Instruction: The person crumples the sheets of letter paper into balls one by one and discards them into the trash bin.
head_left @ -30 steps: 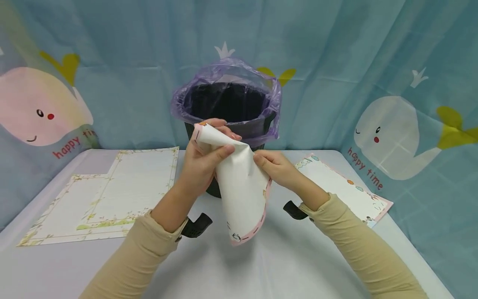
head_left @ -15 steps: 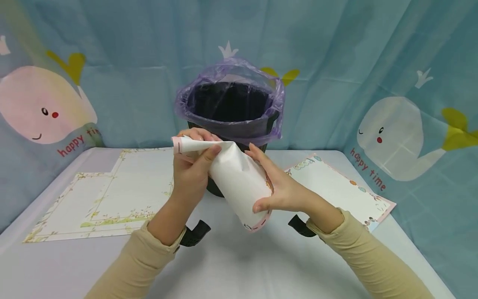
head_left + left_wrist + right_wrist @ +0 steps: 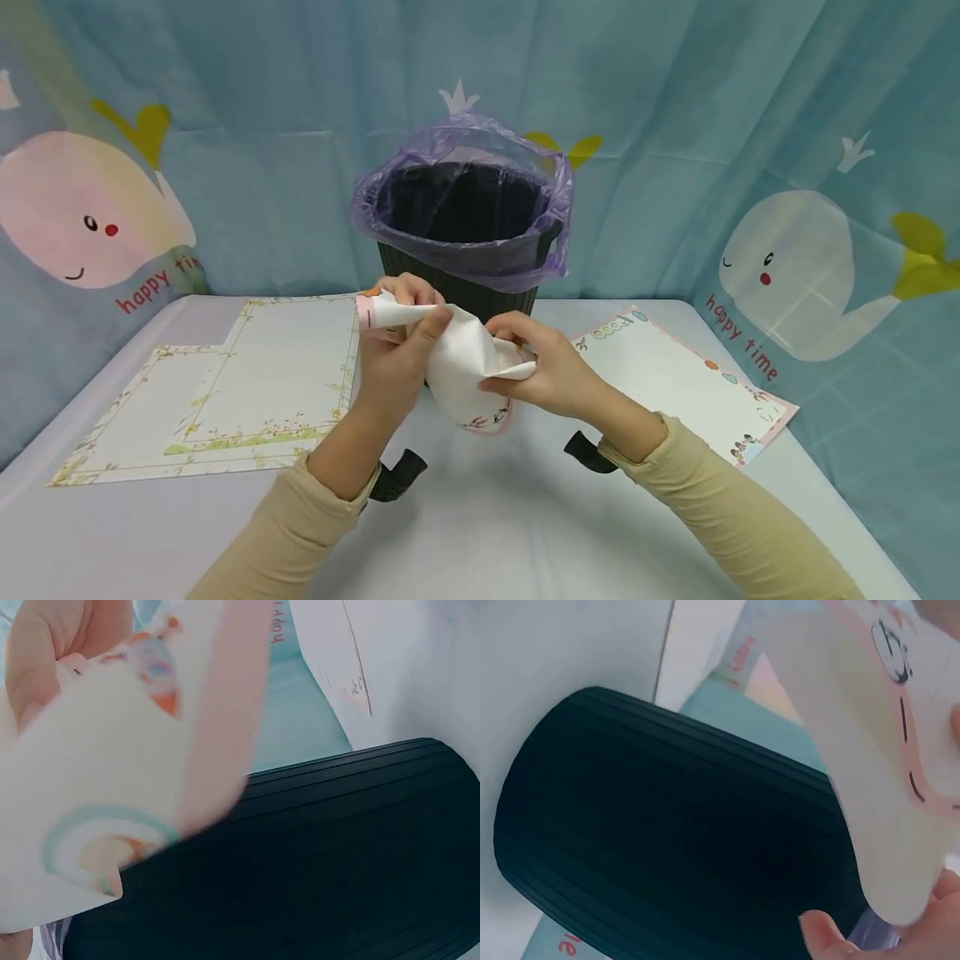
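Note:
Between my two hands is a sheet of decorated paper (image 3: 455, 354), white with a pink printed border, bent and partly crumpled above the table. My left hand (image 3: 396, 354) grips its gathered left end, thumb on top. With thumb and fingers, my right hand (image 3: 546, 367) pinches the folded right edge. In the left wrist view the paper's printed face (image 3: 97, 772) curves close to the camera. The right wrist view shows its pink-edged fold (image 3: 889, 787) beside my right fingers (image 3: 930, 922).
A black trash bin (image 3: 457, 271) lined with a purple plastic bag (image 3: 480, 254) stands behind the hands. Overlapping floral-bordered sheets (image 3: 262, 375) lie on the left of the white table (image 3: 480, 542). A pink-bordered sheet (image 3: 675, 375) lies at right. A blue curtain (image 3: 285, 167) hangs behind.
The paper has gone from a loose hanging curve to a shorter, more folded bundle. My right hand has opened out along its right side, then pinched that edge inward. My left hand keeps its grip.

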`<state>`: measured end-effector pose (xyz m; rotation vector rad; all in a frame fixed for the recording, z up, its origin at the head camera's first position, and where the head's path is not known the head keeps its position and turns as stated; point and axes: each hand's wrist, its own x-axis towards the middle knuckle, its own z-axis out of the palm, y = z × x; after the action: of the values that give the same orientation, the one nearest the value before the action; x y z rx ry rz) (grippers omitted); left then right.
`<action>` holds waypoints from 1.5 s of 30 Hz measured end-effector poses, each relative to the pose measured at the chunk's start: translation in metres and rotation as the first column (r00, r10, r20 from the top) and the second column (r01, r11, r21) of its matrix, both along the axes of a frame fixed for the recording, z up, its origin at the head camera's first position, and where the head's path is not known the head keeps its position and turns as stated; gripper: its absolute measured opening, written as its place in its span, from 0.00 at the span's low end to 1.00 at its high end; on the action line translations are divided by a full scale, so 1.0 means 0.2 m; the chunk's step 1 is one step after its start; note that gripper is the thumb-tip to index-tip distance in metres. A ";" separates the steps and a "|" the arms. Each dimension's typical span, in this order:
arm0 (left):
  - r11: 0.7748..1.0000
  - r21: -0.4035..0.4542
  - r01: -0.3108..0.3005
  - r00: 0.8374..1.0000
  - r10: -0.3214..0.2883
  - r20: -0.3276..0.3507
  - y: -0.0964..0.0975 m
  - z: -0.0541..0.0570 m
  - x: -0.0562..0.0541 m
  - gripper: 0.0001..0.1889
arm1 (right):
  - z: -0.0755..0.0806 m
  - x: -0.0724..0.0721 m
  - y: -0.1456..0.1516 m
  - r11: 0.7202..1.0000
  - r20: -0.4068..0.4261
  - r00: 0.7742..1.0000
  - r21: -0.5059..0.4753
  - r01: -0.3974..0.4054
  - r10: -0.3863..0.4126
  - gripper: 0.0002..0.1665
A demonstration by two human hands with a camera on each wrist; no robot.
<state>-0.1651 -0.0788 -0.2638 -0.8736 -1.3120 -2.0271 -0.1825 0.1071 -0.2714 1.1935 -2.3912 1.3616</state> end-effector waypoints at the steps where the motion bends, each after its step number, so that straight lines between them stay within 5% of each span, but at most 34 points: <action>1: 1.000 -0.002 -0.003 1.000 0.003 0.008 0.00 0.00 0.00 0.21 | 0.00 -0.01 0.00 1.000 -0.014 1.000 -0.008 -0.009 0.008 0.27; 9: 0.998 0.063 -0.018 0.986 0.007 0.168 0.00 -0.02 -0.04 0.16 | -0.02 -0.05 -0.05 0.987 -0.171 0.977 -0.078 -0.140 0.125 0.11; 16: 0.996 0.034 0.077 0.963 -0.084 0.255 0.00 -0.03 -0.06 0.14 | -0.04 -0.08 -0.08 0.978 -0.337 0.930 -0.091 -0.188 0.147 0.16; 19: 0.999 -0.043 0.020 0.959 -0.007 0.283 -0.02 -0.03 -0.05 0.06 | -0.05 -0.09 -0.07 0.981 -0.324 0.936 -0.091 -0.174 0.136 0.16; 21: 0.989 -0.131 -0.073 0.963 0.104 0.249 -0.05 -0.02 -0.05 0.25 | -0.04 -0.09 -0.06 0.982 -0.255 0.959 -0.108 -0.154 0.122 0.15; 23: 0.947 -0.266 -0.177 0.963 0.223 0.152 -0.08 -0.02 -0.03 0.48 | -0.03 -0.08 -0.04 0.983 -0.141 0.984 -0.135 -0.127 0.108 0.14; 25: 0.876 -0.411 -0.251 0.959 0.284 0.019 -0.12 -0.03 -0.01 0.61 | -0.01 -0.07 -0.03 0.979 -0.033 0.993 -0.170 -0.115 0.111 0.12; 28: 0.744 -0.606 -0.282 0.959 0.242 -0.149 -0.15 -0.04 0.01 0.69 | 0.01 -0.06 -0.02 0.968 0.069 0.987 -0.215 -0.128 0.145 0.09; 32: 0.596 -0.765 -0.246 0.968 0.185 -0.167 -0.16 -0.04 0.02 0.82 | 0.01 -0.06 -0.03 0.958 0.085 0.974 -0.216 -0.188 0.210 0.08; 36: 0.484 -0.839 -0.248 0.966 0.188 -0.177 -0.17 -0.06 0.00 0.77 | 0.02 -0.08 -0.03 0.960 0.091 0.963 -0.146 -0.240 0.255 0.07; 40: 0.443 -0.853 -0.275 0.961 0.145 -0.235 -0.17 -0.09 -0.01 0.59 | 0.04 -0.10 -0.03 0.967 0.101 0.962 -0.056 -0.249 0.253 0.07; 45: 0.490 -0.842 -0.224 0.974 0.150 -0.172 -0.18 -0.09 -0.01 0.49 | 0.06 -0.09 -0.01 0.984 0.153 0.972 -0.011 -0.179 0.179 0.17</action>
<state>-0.1664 -0.1145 -0.2818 -1.1182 -2.3143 -1.0384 -0.2009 0.1041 -0.2601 1.3828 -2.4371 1.5575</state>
